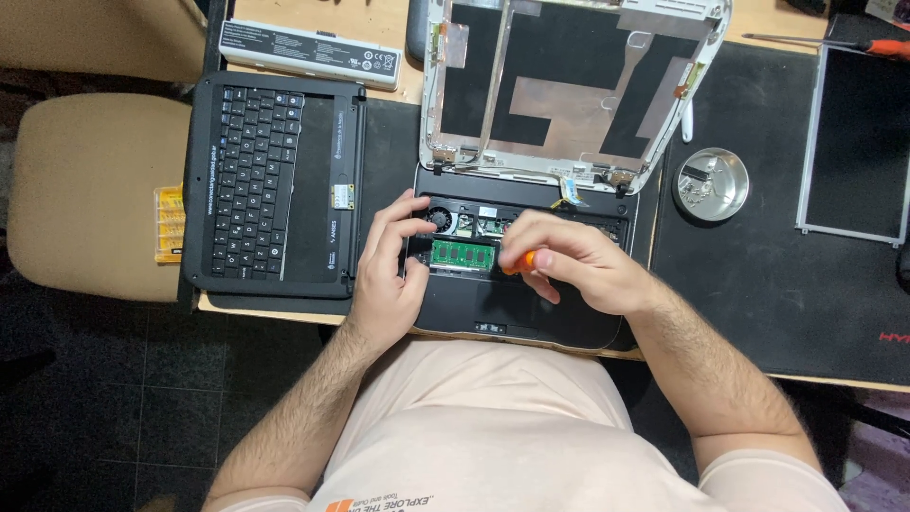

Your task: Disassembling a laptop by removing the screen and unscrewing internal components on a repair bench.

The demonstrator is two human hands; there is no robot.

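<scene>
An opened black laptop base (pixel 517 308) lies at the desk's front edge, its insides showing a green memory board (pixel 464 254) and a small fan (pixel 438 219). My right hand (pixel 569 261) is closed around an orange-handled screwdriver (pixel 520 260), its tip down inside the base just right of the green board. My left hand (pixel 389 270) rests on the base's left edge, fingers spread and pressing on it, holding nothing. Behind the base stands the stripped white lid shell (pixel 569 90) with copper and black foil.
A removed black keyboard cover (pixel 275 185) lies to the left, a long white battery (pixel 308 52) behind it. A round metal dish (pixel 711 184) with screws sits right on a black mat (pixel 787 275). A bare screen panel (pixel 858 142) and another orange screwdriver (pixel 877 45) are far right. A beige chair (pixel 90 190) stands left.
</scene>
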